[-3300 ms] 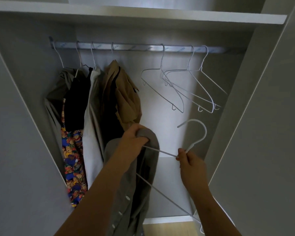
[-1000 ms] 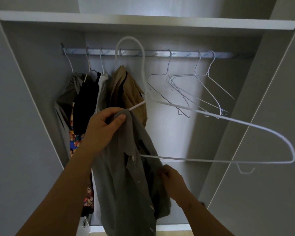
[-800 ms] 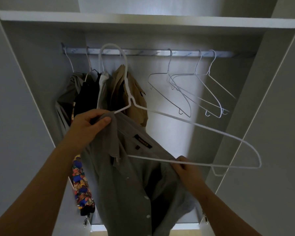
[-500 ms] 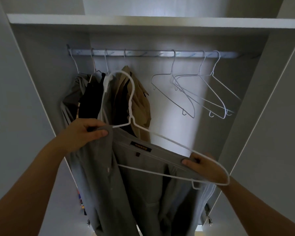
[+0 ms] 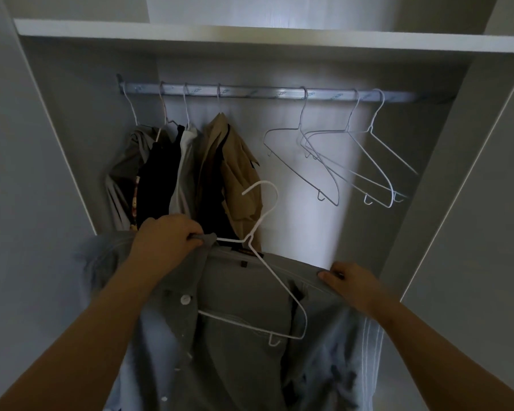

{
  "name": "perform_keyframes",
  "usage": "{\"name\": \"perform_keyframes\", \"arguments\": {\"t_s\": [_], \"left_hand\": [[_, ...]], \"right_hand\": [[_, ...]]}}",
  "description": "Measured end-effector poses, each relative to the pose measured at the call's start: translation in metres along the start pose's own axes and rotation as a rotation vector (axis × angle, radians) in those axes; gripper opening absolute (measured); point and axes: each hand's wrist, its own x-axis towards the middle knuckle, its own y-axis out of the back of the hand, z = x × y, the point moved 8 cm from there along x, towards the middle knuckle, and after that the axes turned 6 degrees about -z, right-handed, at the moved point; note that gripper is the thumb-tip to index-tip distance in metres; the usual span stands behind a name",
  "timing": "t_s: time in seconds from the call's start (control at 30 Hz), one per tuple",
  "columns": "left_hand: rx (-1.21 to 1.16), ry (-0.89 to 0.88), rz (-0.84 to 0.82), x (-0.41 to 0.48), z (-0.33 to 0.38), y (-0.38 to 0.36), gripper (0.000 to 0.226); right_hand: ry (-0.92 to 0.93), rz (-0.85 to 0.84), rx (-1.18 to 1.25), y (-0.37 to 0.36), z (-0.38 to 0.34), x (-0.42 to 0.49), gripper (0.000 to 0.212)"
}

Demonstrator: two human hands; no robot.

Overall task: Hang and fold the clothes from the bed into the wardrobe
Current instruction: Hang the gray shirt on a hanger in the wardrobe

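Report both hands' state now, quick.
Left hand: closed, gripping the shirt near its collar.
Right hand: closed, pinching the shirt's shoulder edge.

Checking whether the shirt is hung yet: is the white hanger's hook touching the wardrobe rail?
Apart. The head view shows the white hanger's hook well below the rail, with back wall visible between them.

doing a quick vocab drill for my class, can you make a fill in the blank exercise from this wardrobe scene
1. The rail carries ___ empty hangers.
2. The white hanger sits inside a ___ shirt.
3. The hung clothes crowd the rail's ___ end.
4. The white hanger's hook is ___ the rail.

Missing words: three; grey; left; below
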Motion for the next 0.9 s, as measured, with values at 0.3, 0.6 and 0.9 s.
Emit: {"name": "perform_keyframes", "arguments": {"t_s": [0.3,0.6,0.9], "left_hand": [[-0.102,0.163,0.179,-0.004,0.034,0.002,0.023],[-0.443,0.025,0.308,-0.017,0.025,0.007,0.018],[-0.782,-0.049,0.222,-0.022,0.031,-0.005,0.031]], "right_hand": [[-0.013,-0.002,0.341,-0.011,-0.064,-0.016,0.007],[0.212,0.131,0.54,-0.007,-0.089,-0.049,0.016],[0.128,0.443,0.018,0.034,-0.065,-0.05,0.019]]}}
